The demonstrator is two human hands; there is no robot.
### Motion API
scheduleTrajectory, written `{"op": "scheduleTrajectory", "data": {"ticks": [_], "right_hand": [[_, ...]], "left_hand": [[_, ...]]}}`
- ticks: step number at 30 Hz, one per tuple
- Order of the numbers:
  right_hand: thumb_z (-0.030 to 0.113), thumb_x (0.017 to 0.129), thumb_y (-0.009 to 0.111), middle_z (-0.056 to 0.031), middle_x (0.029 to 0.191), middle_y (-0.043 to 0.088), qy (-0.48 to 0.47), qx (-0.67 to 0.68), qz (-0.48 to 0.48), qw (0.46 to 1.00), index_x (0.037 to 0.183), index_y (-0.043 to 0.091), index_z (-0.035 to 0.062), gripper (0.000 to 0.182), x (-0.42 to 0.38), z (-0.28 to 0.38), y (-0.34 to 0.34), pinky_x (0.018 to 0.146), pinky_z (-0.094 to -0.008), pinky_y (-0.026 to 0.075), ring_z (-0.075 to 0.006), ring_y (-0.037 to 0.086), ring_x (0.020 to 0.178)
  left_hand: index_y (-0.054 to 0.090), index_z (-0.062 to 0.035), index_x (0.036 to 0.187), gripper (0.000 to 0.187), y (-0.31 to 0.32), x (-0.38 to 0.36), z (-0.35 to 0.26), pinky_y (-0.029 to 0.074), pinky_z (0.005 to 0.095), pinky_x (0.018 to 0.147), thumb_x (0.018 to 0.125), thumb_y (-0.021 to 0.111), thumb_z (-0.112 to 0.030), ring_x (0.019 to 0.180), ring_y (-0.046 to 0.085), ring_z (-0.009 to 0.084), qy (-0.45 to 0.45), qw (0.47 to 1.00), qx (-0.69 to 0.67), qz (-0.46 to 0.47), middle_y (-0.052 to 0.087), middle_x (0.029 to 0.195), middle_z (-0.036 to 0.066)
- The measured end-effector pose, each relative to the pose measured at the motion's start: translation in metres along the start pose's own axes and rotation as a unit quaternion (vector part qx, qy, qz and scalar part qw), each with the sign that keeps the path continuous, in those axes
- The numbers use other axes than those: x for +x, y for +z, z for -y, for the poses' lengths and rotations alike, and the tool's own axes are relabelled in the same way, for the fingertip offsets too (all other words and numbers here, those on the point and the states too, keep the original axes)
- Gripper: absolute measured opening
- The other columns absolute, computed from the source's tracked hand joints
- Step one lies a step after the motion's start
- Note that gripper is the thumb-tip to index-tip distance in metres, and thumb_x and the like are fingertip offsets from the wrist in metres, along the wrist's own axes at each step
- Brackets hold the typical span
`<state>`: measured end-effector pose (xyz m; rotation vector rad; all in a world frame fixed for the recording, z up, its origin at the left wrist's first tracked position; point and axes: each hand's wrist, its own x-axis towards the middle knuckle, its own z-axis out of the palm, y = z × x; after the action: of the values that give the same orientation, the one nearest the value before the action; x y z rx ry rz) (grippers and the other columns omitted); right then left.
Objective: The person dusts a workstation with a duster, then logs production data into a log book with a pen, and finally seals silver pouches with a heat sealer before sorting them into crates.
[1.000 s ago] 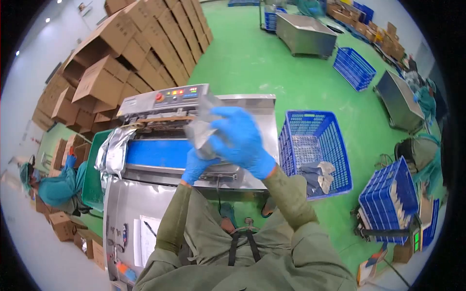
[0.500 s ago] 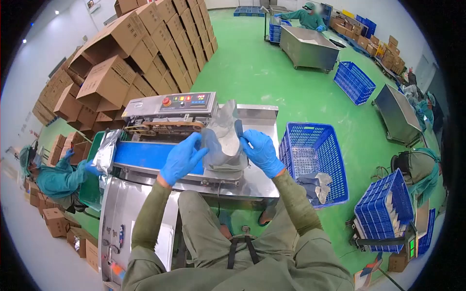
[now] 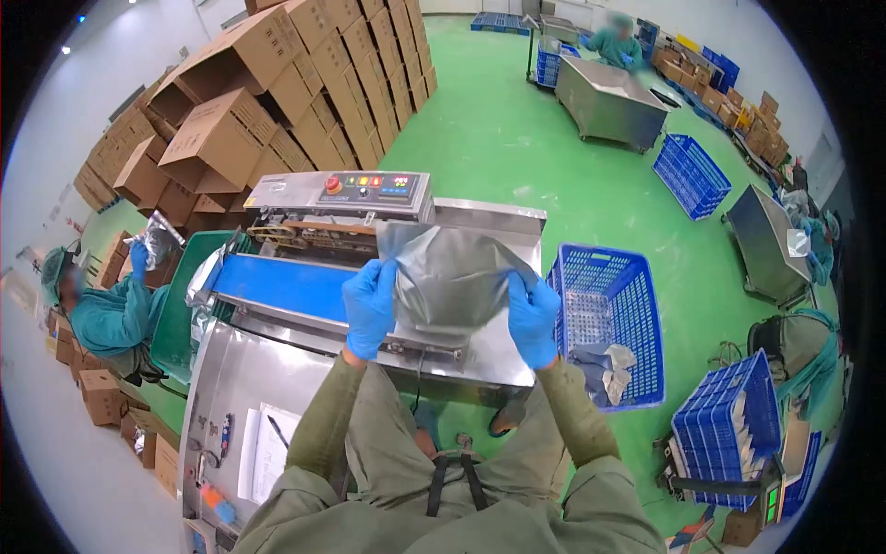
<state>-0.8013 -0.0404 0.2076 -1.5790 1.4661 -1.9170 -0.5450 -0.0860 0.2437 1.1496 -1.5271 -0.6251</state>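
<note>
Stretched between my two hands is a silvery grey plastic bag (image 3: 450, 277), its top edge drawn taut. My left hand (image 3: 371, 309), in a blue glove, pinches the bag's left top corner. The right corner is pinched by my gloved right hand (image 3: 533, 317). The bag is over the near right end of a steel sealing machine (image 3: 300, 192), which has a red knob and lit displays. A blue conveyor belt (image 3: 281, 294) runs leftward from it. What the bag holds is hidden behind its front side.
A blue crate (image 3: 657, 369) with crumpled bags stands right of the machine. On the left, a co-worker (image 3: 115, 309) lifts a silvery bag beside a green bin (image 3: 175, 337). A steel side table (image 3: 221, 369) carries papers and a pen. Cardboard boxes (image 3: 226, 138) are stacked behind.
The bag has gone from gaping open to pulled flat, with my hands farther apart at its corners. The co-worker on the left has raised a silvery bag. My view has shifted slightly.
</note>
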Motion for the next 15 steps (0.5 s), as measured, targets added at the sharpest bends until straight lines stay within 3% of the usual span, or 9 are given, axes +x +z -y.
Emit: {"op": "scheduleTrajectory", "data": {"ticks": [1,4,5,8,10,15], "right_hand": [[0.011,0.093,0.064,-0.0010,0.063,0.053,0.081,0.080,-0.023,0.993,0.090,0.067,-0.0003,0.012,-0.001,0.006,0.004,0.048,-0.0252,0.036,-0.0061,0.048,0.055],[0.014,0.094,0.061,0.0014,0.061,0.051,0.286,0.164,0.006,0.944,0.084,0.064,-0.0012,0.019,0.019,0.027,0.010,0.048,-0.0254,0.033,-0.0049,0.045,0.056],[0.015,0.094,0.059,0.0007,0.059,0.051,0.238,0.138,-0.009,0.961,0.076,0.062,-0.0009,0.025,0.015,-0.005,0.022,0.049,-0.0262,0.033,-0.0049,0.044,0.057],[0.015,0.092,0.062,0.0003,0.059,0.052,0.239,0.103,0.012,0.965,0.071,0.062,-0.0009,0.027,-0.008,-0.079,0.046,0.051,-0.0281,0.036,-0.0065,0.046,0.058],[0.016,0.091,0.063,-0.0001,0.059,0.053,0.267,0.092,0.002,0.959,0.069,0.062,-0.0020,0.029,-0.007,-0.092,0.059,0.052,-0.0301,0.037,-0.0081,0.045,0.058],[0.017,0.089,0.063,-0.0002,0.058,0.049,0.268,0.080,0.001,0.960,0.067,0.060,-0.0028,0.030,-0.003,-0.096,0.092,0.052,-0.0326,0.035,-0.0092,0.042,0.058]], "left_hand": [[0.065,0.0015,0.077,0.022,0.009,0.004,-0.008,0.033,0.0283,0.051,0.093,0.066,-0.013,0.062,0.041,0.0031,-0.029,0.995,-0.091,-0.034,0.050,0.062,-0.005],[0.061,0.0037,0.070,0.028,0.015,0.033,0.028,0.033,0.0290,0.051,0.091,0.067,-0.015,0.059,0.042,0.0033,-0.092,0.994,-0.010,0.061,0.049,0.061,-0.005],[0.062,0.0064,0.067,0.033,0.026,0.037,0.061,0.036,0.0320,0.051,0.087,0.069,-0.019,0.057,0.045,0.0050,-0.131,0.988,-0.042,0.075,0.052,0.056,0.000],[0.065,0.0048,0.068,0.028,0.047,0.039,0.173,0.039,0.0354,0.049,0.085,0.068,-0.018,0.051,0.051,0.0102,-0.065,0.993,0.036,0.086,0.058,0.054,0.011],[0.066,0.0046,0.067,0.027,0.052,0.044,0.196,0.040,0.0373,0.050,0.082,0.070,-0.018,0.051,0.051,0.0121,-0.143,0.986,0.061,0.057,0.061,0.056,0.014],[0.064,0.0040,0.065,0.033,0.037,0.064,0.226,0.039,0.0367,0.051,0.083,0.070,-0.023,0.053,0.049,0.0098,-0.154,0.987,0.008,0.045,0.057,0.054,0.007]]}}
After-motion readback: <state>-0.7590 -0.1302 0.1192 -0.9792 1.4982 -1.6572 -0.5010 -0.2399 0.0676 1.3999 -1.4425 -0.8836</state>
